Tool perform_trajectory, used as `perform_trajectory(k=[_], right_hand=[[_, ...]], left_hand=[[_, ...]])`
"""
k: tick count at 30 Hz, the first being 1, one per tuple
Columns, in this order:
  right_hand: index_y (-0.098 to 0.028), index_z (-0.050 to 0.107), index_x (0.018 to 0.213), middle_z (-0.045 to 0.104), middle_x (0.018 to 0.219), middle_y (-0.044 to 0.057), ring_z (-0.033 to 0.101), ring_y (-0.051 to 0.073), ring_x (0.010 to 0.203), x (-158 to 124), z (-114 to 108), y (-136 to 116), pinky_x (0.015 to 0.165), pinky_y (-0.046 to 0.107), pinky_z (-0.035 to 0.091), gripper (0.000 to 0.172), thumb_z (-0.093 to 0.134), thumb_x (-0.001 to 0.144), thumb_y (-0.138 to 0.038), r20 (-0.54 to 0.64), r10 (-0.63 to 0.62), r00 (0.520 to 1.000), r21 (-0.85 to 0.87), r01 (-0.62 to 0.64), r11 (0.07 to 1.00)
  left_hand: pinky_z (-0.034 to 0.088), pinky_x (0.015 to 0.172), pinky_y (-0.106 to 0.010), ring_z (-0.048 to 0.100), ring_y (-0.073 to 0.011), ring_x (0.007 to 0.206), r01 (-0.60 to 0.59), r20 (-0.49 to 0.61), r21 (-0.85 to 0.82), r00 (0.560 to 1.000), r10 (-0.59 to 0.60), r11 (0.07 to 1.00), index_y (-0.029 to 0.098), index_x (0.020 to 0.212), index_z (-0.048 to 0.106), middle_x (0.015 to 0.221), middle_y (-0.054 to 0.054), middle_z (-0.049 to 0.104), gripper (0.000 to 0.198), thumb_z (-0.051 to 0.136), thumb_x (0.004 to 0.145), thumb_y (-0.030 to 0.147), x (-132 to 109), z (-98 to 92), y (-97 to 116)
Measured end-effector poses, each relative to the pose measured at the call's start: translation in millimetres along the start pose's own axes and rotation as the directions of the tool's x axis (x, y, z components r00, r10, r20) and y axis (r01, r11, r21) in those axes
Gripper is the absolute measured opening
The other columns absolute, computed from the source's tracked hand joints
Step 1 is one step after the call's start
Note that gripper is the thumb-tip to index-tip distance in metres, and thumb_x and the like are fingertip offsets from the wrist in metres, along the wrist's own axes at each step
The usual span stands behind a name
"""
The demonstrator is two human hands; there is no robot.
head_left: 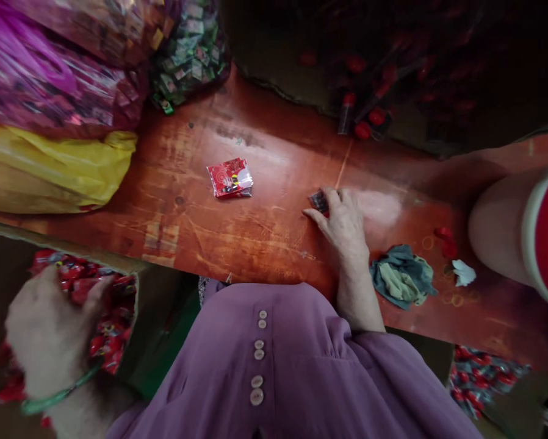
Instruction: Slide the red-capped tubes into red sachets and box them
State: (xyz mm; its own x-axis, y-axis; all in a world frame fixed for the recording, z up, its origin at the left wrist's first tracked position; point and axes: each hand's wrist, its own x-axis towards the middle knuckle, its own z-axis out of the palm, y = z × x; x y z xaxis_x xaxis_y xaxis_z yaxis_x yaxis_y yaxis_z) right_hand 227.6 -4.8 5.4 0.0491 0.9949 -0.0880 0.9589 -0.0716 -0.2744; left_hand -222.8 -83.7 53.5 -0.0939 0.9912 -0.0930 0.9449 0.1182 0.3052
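Observation:
My left hand (pixel 54 326), with a green bangle (pixel 61 393) at the wrist, is over a cardboard box of shiny red packets (pixel 113 341). Its thumb and fingers are spread apart; motion blurs it and the fingertips are partly hidden. On the table, my right hand (pixel 345 225) has its thumb and fingers closed around a small dark packet (pixel 318 201), mostly covered by the hand. To its left lies a small stack of red printed packets (pixel 230 178), with nothing touching it.
Full plastic bags (pixel 100 91) and a yellow bag (pixel 58 167) occupy the left side. Red-capped tubes (pixel 346 113) spill from a dark box at the back. A crumpled cloth (pixel 403 277) and a red-lidded container (pixel 503 228) are at right. Another box of red-topped items (pixel 484 372) stands below.

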Motion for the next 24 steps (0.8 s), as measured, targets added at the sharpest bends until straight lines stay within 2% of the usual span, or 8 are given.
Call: perform_trajectory(k=[2,4,6,8,12,15,18,24], right_hand=[[-0.018,0.060,0.125,0.063,0.109,0.015,0.061,0.032,0.100,4.7,-1.2,-2.8,0.089,0.051,0.053,0.042,0.062,0.092,-0.043,0.038,0.004,0.999,0.006,-0.005,1.000],[-0.019,0.060,0.125,0.063,0.109,0.014,0.063,0.031,0.096,9.3,-1.7,-4.0,0.088,0.051,0.054,0.039,0.062,0.091,-0.037,0.033,0.000,0.999,0.069,-0.002,0.998],[-0.019,0.060,0.124,0.064,0.107,0.012,0.063,0.028,0.093,13.6,-0.3,-3.1,0.087,0.050,0.054,0.039,0.062,0.088,-0.033,0.020,-0.005,1.000,0.231,0.000,0.973],[-0.020,0.058,0.121,0.065,0.098,0.007,0.063,0.023,0.084,16.5,3.2,-1.5,0.083,0.045,0.056,0.039,0.061,0.085,-0.034,0.033,0.022,0.999,0.486,-0.036,0.873],[-0.025,0.053,0.113,0.061,0.090,-0.001,0.059,0.015,0.073,14.9,13.8,0.0,0.067,0.032,0.055,0.037,0.066,0.081,-0.037,0.141,0.127,0.982,0.857,-0.185,0.481],[-0.026,0.052,0.104,0.058,0.091,-0.002,0.059,0.013,0.078,9.6,20.7,1.2,0.071,0.030,0.053,0.037,0.073,0.074,-0.033,0.169,0.170,0.971,0.903,-0.222,0.367],[-0.025,0.055,0.105,0.058,0.091,-0.002,0.058,0.014,0.081,4.4,22.2,4.2,0.078,0.032,0.052,0.035,0.072,0.075,-0.031,0.156,0.152,0.976,0.872,-0.208,0.443],[-0.021,0.065,0.119,0.058,0.100,0.005,0.059,0.018,0.087,-1.7,6.6,1.9,0.084,0.038,0.052,0.033,0.062,0.087,-0.025,0.122,-0.095,0.988,0.564,0.010,0.826]], left_hand=[[0.051,0.094,-0.063,0.056,-0.0418,0.128,-0.033,-0.162,0.078,0.986,0.045,0.996,0.032,0.147,0.044,0.138,-0.012,0.061,0.056,0.057,0.094,0.041,24.4,18.5,37.6],[0.054,0.098,-0.054,0.064,-0.0346,0.119,-0.305,-0.289,-0.059,0.917,0.276,0.951,0.025,0.133,0.059,0.131,-0.011,0.067,0.046,0.064,0.091,0.042,50.5,43.6,78.2],[0.054,0.102,-0.049,0.064,-0.0302,0.119,-0.480,-0.272,-0.095,0.855,0.441,0.872,0.021,0.129,0.062,0.129,-0.012,0.068,0.040,0.063,0.093,0.039,75.3,68.9,114.3],[0.049,0.110,-0.050,0.058,-0.0304,0.129,-0.539,-0.196,-0.112,0.836,0.513,0.835,0.019,0.133,0.058,0.137,-0.014,0.063,0.043,0.056,0.097,0.040,96.3,89.2,140.7],[0.039,0.119,-0.051,0.043,-0.0321,0.145,-0.551,-0.073,-0.170,0.834,0.547,0.817,0.016,0.141,0.050,0.152,-0.018,0.048,0.049,0.050,0.099,0.040,122.0,111.5,159.0],[0.039,0.120,-0.050,0.044,-0.0298,0.144,-0.560,-0.057,-0.195,0.826,0.561,0.805,0.018,0.138,0.054,0.151,-0.015,0.050,0.042,0.048,0.100,0.035,127.8,118.1,155.1],[0.041,0.118,-0.047,0.048,-0.0280,0.141,-0.585,-0.107,-0.215,0.810,0.577,0.782,0.020,0.129,0.062,0.147,-0.013,0.055,0.034,0.050,0.100,0.031,127.9,120.0,151.3],[0.050,0.098,-0.050,0.064,-0.0278,0.108,-0.557,-0.235,-0.239,0.828,0.509,0.796,0.027,0.102,0.074,0.113,-0.008,0.074,0.016,0.061,0.093,0.029,129.7,120.5,148.8]])
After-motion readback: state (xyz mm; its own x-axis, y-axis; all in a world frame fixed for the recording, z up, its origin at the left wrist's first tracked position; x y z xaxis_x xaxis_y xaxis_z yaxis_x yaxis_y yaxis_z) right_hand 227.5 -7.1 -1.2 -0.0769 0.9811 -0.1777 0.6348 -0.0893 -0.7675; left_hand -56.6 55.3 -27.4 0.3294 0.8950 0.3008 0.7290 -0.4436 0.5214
